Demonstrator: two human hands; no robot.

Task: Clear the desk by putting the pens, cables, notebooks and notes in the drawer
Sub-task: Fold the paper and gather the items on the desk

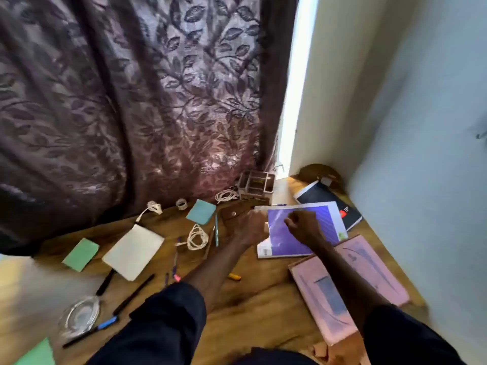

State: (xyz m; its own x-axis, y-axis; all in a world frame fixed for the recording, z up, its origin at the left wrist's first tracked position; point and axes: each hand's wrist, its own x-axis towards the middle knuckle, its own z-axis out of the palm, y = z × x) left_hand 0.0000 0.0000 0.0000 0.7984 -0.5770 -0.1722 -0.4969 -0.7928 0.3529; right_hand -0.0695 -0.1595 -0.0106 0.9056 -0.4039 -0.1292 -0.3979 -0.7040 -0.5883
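Purple-covered rectangular notebook (279, 241): flat, white-bordered, lying far right on the wood-grain desk (258, 299).
Right hand (303, 225): fingers curled, resting atop its cover; grip cannot be told.
Left hand (250, 229): blurred at its left edge; grasp unclear.

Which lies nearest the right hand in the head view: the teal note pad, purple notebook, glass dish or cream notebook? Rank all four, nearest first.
1. Purple notebook, directly under the right hand.
2. Teal note pad, left of the hand, near the curtain.
3. Cream notebook, farther left.
4. Glass dish, near-left corner.
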